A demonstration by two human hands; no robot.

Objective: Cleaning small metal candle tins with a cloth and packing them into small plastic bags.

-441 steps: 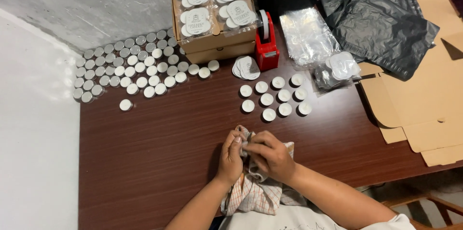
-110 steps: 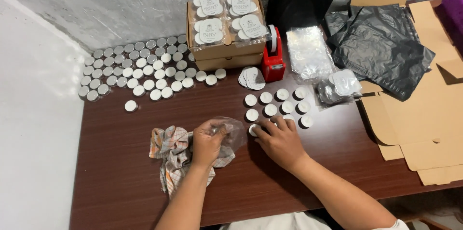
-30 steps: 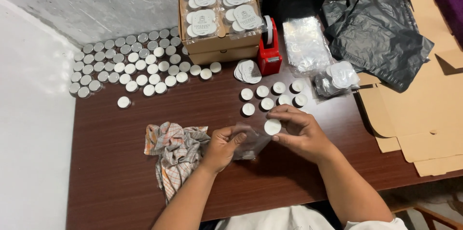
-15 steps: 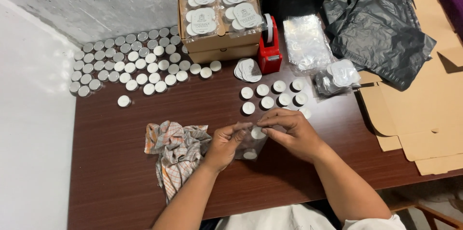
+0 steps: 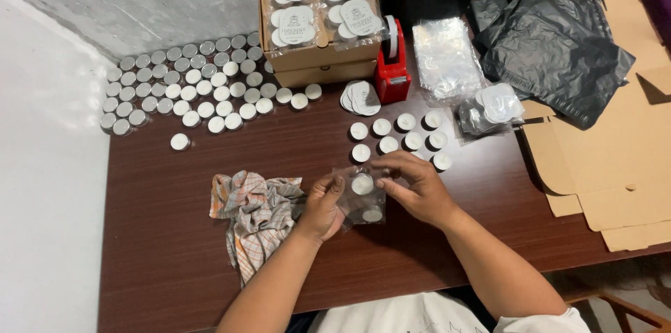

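**Tealights going into a clear bag**

Dark brown wooden tabletop (image 5: 175,249) fills the view against a grey wall, with flattened brown cardboard sheets (image 5: 615,165) and a crumpled black plastic bag (image 5: 552,39) at the right. Behind sits an open cardboard box of packed candle sets (image 5: 318,18), a wide field of silver-cupped white tealights (image 5: 189,88) to its left. A checked cloth rag (image 5: 255,211) lies beside the left hand (image 5: 323,206), whose fingers pinch a small clear plastic bag (image 5: 360,200) holding two tealights. The right hand (image 5: 418,186) grips the bag's other edge, fingers curled.
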